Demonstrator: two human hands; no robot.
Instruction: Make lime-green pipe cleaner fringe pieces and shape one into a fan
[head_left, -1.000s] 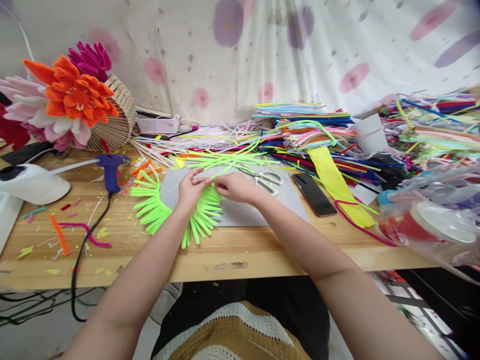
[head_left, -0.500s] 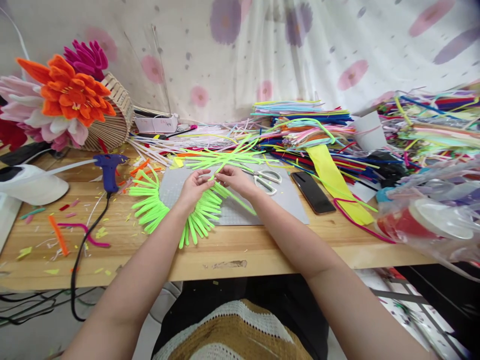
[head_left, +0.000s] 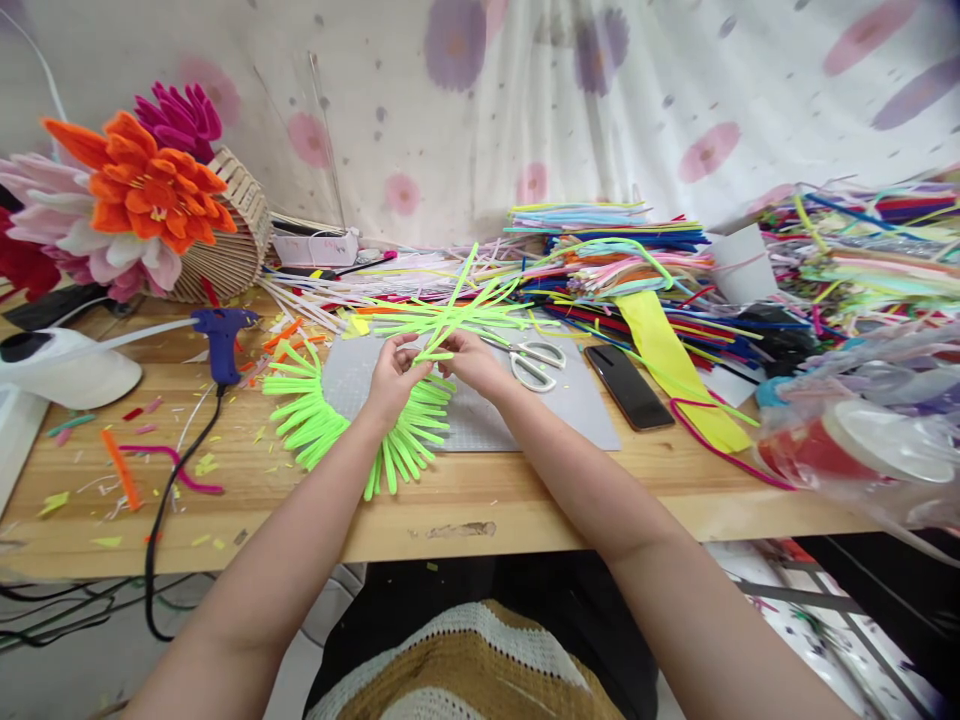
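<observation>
My left hand (head_left: 394,378) is closed on a neon-green pipe cleaner (head_left: 431,356) above the grey mat (head_left: 525,425). My right hand (head_left: 472,362) pinches the same pipe cleaner from the other side, the hands almost touching. One long green end (head_left: 466,268) points up and away, and a short piece shows between the fingers. Under my left wrist lies a curved fringe of folded green pipe cleaners (head_left: 296,400), partly covered by the forearm. Loose green pipe cleaners (head_left: 397,322) lie beyond the hands. Scissors (head_left: 534,364) rest on the mat right of my right hand.
A blue glue gun (head_left: 223,345) stands at left, its cord hanging over the table edge. Behind it are felt-like flowers (head_left: 157,190) in a basket. A phone (head_left: 628,388), a yellow strip (head_left: 679,370) and piled pipe cleaners (head_left: 607,235) are at right.
The green end that stretched down to the right under my right hand has gone from there. A green end now points up beyond the hands, and a short piece shows between the fingers.
</observation>
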